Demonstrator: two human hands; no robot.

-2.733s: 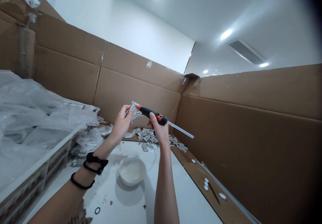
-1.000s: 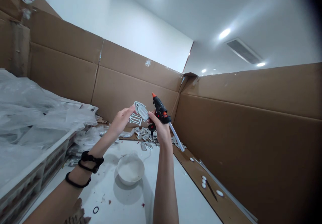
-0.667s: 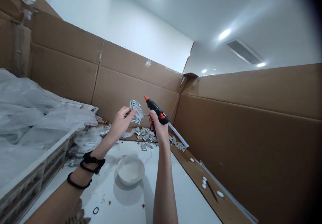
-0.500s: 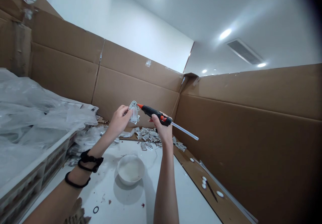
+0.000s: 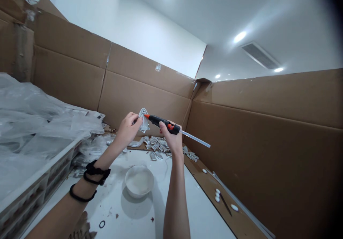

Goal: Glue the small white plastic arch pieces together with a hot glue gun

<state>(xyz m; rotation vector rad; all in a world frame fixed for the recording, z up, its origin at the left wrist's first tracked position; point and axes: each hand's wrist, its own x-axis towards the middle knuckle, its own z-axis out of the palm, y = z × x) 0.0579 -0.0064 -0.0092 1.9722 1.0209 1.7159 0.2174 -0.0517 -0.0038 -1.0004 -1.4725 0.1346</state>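
Observation:
Between the fingers of my left hand [image 5: 129, 127] is a small pale grey piece with a pointed, arched top and a hole near its tip [image 5: 144, 121], held upright. My right hand [image 5: 171, 138] is closed around a black and orange hot glue gun [image 5: 163, 123]. Its orange nozzle overlaps the face of the grey piece just below the hole; whether they touch I cannot tell. A clear glue stick [image 5: 197, 139] sticks out from the gun's back end. Beyond both hands lies a pile of similar grey pieces [image 5: 158, 144].
A white bowl [image 5: 139, 181] stands on the white table [image 5: 107, 205]. Plastic bags [image 5: 40, 121] are heaped at left over a slotted crate [image 5: 45, 181]. Cardboard walls [image 5: 257, 149] enclose the back and right. White oval pieces [image 5: 234, 207] and long clear sticks [image 5: 246, 212] lie along the right edge.
The glue gun's nozzle has moved slightly left and down, from the top edge of the grey piece onto its face. My left hand has shifted slightly right with the piece.

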